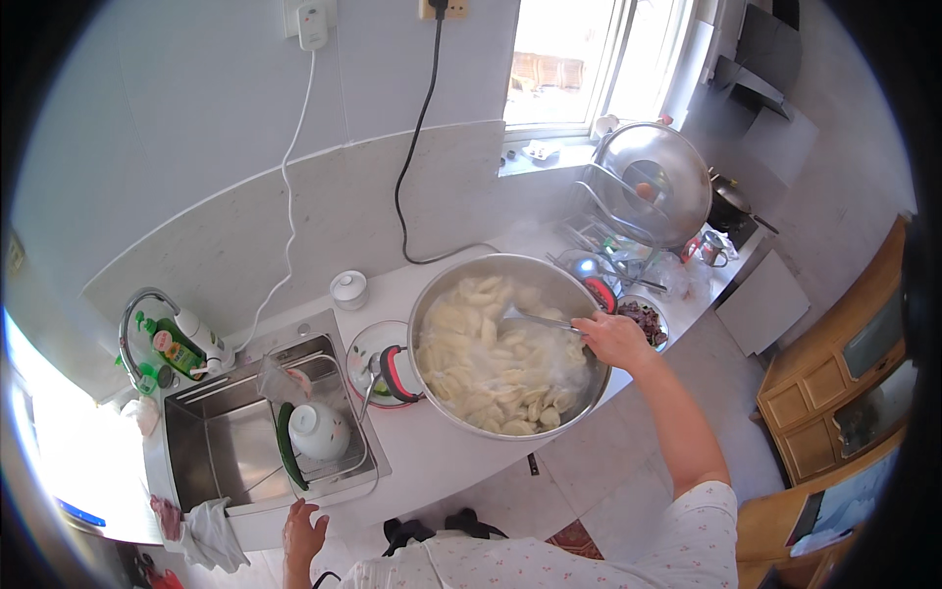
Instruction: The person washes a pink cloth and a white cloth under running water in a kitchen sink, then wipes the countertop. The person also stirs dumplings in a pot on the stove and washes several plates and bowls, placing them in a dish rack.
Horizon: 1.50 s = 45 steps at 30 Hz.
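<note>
A large steel pot [508, 434] full of steaming dumplings [475, 353] stands on the white counter. My right hand [620, 340] reaches over the pot's right rim and grips the handle of a metal spoon or ladle [548, 319]. The spoon's head lies among the dumplings, partly veiled by steam. My left hand [303, 531] hangs in front of the counter edge below the sink, holding nothing, its fingers apart. Red and black handle grips [397, 374] stick out from the pot's sides.
Left of the pot, a plate [368, 346] carries another spoon. The steel sink [221, 442] holds a cucumber [287, 445] and an upturned white bowl [319, 431] at its rack. A plate of dark food [642, 324] sits right of the pot. A large lid [655, 177] leans behind.
</note>
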Each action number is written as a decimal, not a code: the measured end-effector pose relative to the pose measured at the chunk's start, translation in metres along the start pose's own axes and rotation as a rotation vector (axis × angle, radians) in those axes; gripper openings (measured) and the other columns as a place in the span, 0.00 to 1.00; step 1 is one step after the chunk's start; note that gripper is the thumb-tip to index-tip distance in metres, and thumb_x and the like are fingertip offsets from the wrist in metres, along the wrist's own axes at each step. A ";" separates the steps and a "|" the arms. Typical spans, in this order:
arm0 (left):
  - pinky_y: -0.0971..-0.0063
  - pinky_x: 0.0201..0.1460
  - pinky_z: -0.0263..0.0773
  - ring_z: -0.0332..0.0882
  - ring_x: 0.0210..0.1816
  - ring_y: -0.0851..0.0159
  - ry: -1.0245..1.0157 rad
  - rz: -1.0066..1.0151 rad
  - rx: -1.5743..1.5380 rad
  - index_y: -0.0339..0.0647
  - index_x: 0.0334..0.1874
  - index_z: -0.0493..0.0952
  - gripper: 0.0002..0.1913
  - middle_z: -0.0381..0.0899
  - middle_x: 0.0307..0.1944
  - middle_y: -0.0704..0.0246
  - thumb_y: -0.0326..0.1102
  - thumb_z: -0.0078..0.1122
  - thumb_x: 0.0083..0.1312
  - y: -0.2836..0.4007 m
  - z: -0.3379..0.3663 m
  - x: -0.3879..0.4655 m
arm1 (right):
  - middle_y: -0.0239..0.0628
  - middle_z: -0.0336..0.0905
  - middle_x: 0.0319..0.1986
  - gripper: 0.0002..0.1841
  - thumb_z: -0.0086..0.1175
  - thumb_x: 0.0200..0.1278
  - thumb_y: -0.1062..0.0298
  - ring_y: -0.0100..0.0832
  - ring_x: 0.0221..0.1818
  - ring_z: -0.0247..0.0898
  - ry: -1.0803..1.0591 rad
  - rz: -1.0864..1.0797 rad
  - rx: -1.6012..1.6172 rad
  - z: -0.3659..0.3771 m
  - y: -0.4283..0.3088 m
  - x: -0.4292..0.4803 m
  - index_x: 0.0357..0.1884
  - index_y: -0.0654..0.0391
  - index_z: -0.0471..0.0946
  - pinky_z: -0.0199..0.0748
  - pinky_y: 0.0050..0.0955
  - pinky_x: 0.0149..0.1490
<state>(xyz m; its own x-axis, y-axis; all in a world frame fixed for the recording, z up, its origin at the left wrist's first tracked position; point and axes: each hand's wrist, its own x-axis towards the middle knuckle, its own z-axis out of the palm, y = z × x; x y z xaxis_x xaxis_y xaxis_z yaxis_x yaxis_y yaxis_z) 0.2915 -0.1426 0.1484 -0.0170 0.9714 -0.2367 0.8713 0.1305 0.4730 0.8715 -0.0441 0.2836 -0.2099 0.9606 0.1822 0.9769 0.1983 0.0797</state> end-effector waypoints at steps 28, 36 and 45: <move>0.64 0.52 0.66 0.68 0.53 0.52 -0.201 0.233 -0.002 0.44 0.42 0.75 0.16 0.67 0.54 0.57 0.42 0.59 0.53 -0.012 0.013 0.040 | 0.42 0.74 0.24 0.09 0.46 0.52 0.69 0.43 0.29 0.73 -0.366 0.074 0.087 -0.142 -0.141 -0.057 0.36 0.54 0.75 0.71 0.37 0.34; 0.64 0.52 0.65 0.68 0.53 0.52 -0.197 0.214 -0.010 0.44 0.42 0.74 0.16 0.67 0.54 0.57 0.42 0.59 0.53 -0.018 0.012 0.033 | 0.40 0.71 0.21 0.17 0.45 0.52 0.71 0.38 0.25 0.74 -0.241 0.165 -0.159 -0.075 -0.179 -0.048 0.45 0.63 0.70 0.71 0.33 0.25; 0.64 0.52 0.66 0.68 0.53 0.52 -0.235 0.181 -0.014 0.45 0.42 0.74 0.16 0.67 0.54 0.56 0.42 0.59 0.52 -0.013 0.021 0.019 | 0.39 0.71 0.22 0.14 0.45 0.54 0.70 0.38 0.26 0.74 -0.086 0.314 -0.301 -0.013 -0.109 -0.021 0.45 0.55 0.71 0.70 0.34 0.25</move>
<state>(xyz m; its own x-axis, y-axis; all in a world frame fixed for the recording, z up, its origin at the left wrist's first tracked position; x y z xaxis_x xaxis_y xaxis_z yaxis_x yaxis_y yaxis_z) 0.2907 -0.1298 0.1197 0.2529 0.9071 -0.3366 0.8430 -0.0359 0.5367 0.7686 -0.0885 0.2834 0.1117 0.9804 0.1620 0.9349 -0.1589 0.3172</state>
